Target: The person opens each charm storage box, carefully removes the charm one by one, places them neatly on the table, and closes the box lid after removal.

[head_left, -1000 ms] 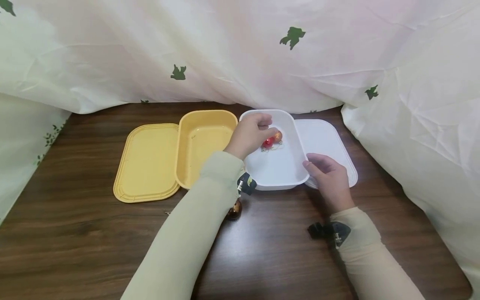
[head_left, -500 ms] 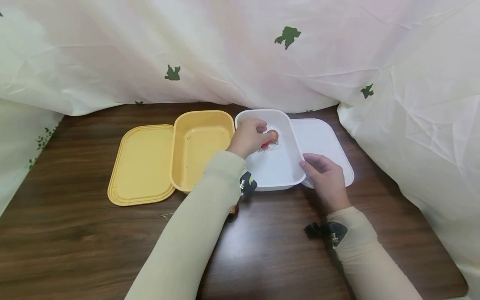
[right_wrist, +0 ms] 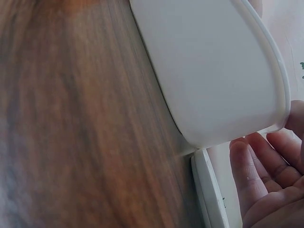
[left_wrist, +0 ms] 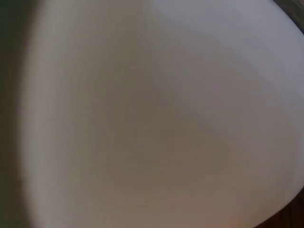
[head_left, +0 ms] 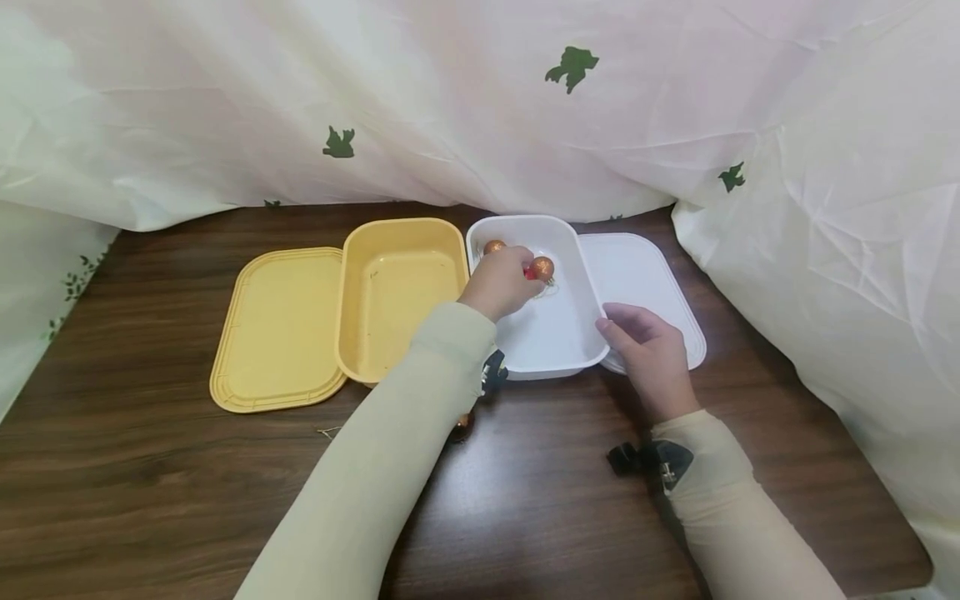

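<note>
In the head view, my left hand (head_left: 501, 282) reaches inside the white box (head_left: 551, 354). Its fingers are bent over a red bauble (head_left: 530, 273) and appear to pinch it, though they hide most of it. Touching that bauble is a glittery orange bauble (head_left: 542, 267) with a gold string. Behind the knuckles lies another orange bauble (head_left: 494, 247). My right hand (head_left: 651, 354) holds the box's right rim; in the right wrist view its thumb (right_wrist: 295, 118) lies on the rim and its fingers are under the corner. The left wrist view is filled by a blurred pale surface.
A yellow box (head_left: 401, 333) stands left of the white one, its yellow lid (head_left: 277, 333) beside it. The white lid (head_left: 637, 275) lies on the right. A brown bauble (head_left: 463, 425) is half hidden by my left sleeve; a gold string (head_left: 327, 432) lies nearby. Cloth surrounds the table.
My left hand has shifted slightly down within the white box and its fingers have closed in over the red bauble. An orange bauble behind the hand has come into sight. The right hand keeps its hold.
</note>
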Demonstrator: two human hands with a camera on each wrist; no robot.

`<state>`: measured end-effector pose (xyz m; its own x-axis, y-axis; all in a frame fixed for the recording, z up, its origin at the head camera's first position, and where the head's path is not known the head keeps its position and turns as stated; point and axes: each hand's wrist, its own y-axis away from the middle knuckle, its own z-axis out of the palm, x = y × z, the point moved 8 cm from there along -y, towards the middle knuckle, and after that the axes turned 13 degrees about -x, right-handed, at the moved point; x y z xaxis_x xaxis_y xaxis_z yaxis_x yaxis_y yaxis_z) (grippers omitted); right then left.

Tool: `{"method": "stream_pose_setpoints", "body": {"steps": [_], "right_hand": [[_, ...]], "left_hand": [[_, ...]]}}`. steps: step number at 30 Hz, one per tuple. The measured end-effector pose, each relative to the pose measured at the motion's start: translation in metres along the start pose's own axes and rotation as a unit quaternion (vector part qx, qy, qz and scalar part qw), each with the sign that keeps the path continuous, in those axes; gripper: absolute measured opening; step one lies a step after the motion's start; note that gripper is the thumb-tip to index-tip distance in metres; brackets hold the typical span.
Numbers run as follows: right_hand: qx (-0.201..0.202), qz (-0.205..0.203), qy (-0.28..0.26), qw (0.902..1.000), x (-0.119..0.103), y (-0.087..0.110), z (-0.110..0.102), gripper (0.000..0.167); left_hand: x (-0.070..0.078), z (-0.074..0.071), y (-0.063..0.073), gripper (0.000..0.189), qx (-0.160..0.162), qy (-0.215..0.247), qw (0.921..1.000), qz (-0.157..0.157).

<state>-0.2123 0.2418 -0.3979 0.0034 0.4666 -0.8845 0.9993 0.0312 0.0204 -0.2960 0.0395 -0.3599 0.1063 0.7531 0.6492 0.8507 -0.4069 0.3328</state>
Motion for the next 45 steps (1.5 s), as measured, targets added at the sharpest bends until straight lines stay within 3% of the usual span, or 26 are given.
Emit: {"method": "stream_pose_setpoints", "body": {"steps": [9,13,20,23,33,38,45], "right_hand": [[-0.002,0.005,0.001,1.0,0.0,0.0,0.0,0.042],[-0.003,0.006,0.005,1.0,0.0,0.0,0.0,0.043],[-0.004,0.002,0.003,1.0,0.0,-0.001,0.001,0.043],[-0.006,0.0,0.006,1.0,0.0,-0.001,0.001,0.043],[-0.005,0.006,0.007,0.9999,0.001,-0.001,0.0,0.044],[-0.006,0.01,0.012,0.9999,0.001,-0.001,0.0,0.044],[-0.007,0.009,0.014,0.9998,0.0,0.0,-0.001,0.044]], "left_hand": [[0.001,0.002,-0.001,0.022,-0.002,-0.052,0.9986,-0.008],[0.001,0.005,-0.001,0.016,-0.002,-0.055,0.9985,-0.007],[0.003,0.013,-0.003,0.026,-0.01,-0.085,0.9963,-0.008],[0.004,0.015,-0.004,0.019,-0.012,-0.104,0.9945,-0.006],[0.005,0.023,-0.007,0.024,-0.03,-0.122,0.992,-0.012],[0.004,0.026,-0.008,0.017,-0.046,-0.119,0.9917,-0.017],[0.009,0.024,-0.006,0.021,-0.025,-0.112,0.9932,0.022]]}}
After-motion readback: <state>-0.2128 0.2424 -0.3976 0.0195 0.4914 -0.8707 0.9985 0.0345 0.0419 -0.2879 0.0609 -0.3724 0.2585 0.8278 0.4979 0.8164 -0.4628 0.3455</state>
